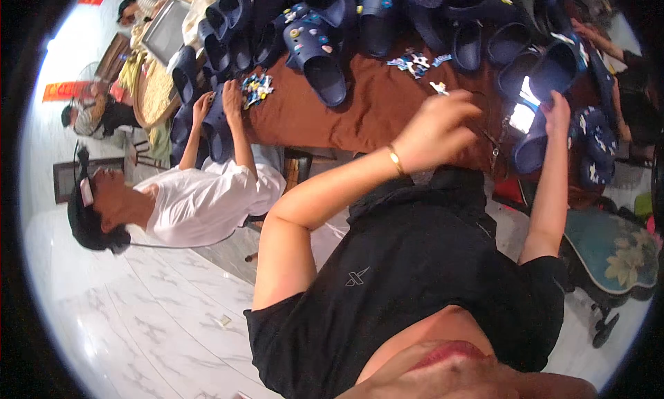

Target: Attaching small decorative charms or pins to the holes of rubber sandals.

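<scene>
My left hand (445, 131), a gold bracelet at its wrist, hovers over the brown cloth (304, 112) with fingers curled and slightly blurred. Whether anything sits between its fingertips is hidden. Just beyond its knuckles shows a small white and yellow charm (438, 88). At the right, my right hand (557, 114) is closed on the edge of a navy clog (557, 68). Beside that hand is a glaring white patch (523, 118), too bright to make out. Another navy clog (530, 153) lies below it, nearer to me.
Many navy clogs, some studded with charms (315, 53), crowd the table's far side. Piles of colourful charms (418, 63) lie on the cloth. A person in white (207, 202) works at the left with both hands by a clog. A patterned seat (612, 250) stands at the right.
</scene>
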Demonstrator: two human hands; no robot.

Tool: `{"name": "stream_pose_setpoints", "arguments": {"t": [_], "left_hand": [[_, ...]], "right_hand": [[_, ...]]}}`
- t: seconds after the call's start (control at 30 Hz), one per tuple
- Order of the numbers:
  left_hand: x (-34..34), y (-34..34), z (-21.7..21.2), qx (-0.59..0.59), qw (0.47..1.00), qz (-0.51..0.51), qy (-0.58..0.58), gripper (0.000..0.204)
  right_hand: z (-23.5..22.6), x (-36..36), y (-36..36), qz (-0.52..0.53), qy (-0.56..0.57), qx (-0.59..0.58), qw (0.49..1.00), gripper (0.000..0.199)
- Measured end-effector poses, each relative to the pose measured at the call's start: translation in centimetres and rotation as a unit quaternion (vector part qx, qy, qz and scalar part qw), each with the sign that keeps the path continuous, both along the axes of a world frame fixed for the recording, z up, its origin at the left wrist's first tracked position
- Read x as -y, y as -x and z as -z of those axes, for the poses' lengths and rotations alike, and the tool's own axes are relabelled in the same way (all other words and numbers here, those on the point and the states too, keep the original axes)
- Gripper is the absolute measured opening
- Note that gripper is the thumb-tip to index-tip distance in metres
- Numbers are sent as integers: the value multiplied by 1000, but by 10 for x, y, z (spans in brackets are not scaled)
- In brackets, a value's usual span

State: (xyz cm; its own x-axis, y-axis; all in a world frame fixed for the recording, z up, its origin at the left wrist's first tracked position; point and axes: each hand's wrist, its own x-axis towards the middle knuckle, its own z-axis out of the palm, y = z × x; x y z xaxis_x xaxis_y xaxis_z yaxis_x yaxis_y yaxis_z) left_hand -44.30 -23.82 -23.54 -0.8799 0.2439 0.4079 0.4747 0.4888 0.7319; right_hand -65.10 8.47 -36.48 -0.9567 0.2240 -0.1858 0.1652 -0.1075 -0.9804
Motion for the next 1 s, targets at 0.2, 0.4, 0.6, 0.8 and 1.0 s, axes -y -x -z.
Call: {"name": "stream_pose_setpoints", "arguments": {"t": [0.2,0.4,0.6,0.8,1.0], "left_hand": [[154,20,109,299,792,-359,-392,39],[205,53,126,288,642,-386,-596,77],[225,66,127,214,631,-384,-640,58],[235,33,136,213,670,-325,-632,22],[184,-22,109,295,666,-318,-606,22]], "right_hand": [[-4,-15,18,-28,-109,136,984,42],[39,-45,17,42,-365,92,926,59],[47,-31,-10,75,-420,-70,902,59],[47,-30,-19,102,-374,-123,914,51],[32,-31,-28,109,-458,-16,882,66]]}}
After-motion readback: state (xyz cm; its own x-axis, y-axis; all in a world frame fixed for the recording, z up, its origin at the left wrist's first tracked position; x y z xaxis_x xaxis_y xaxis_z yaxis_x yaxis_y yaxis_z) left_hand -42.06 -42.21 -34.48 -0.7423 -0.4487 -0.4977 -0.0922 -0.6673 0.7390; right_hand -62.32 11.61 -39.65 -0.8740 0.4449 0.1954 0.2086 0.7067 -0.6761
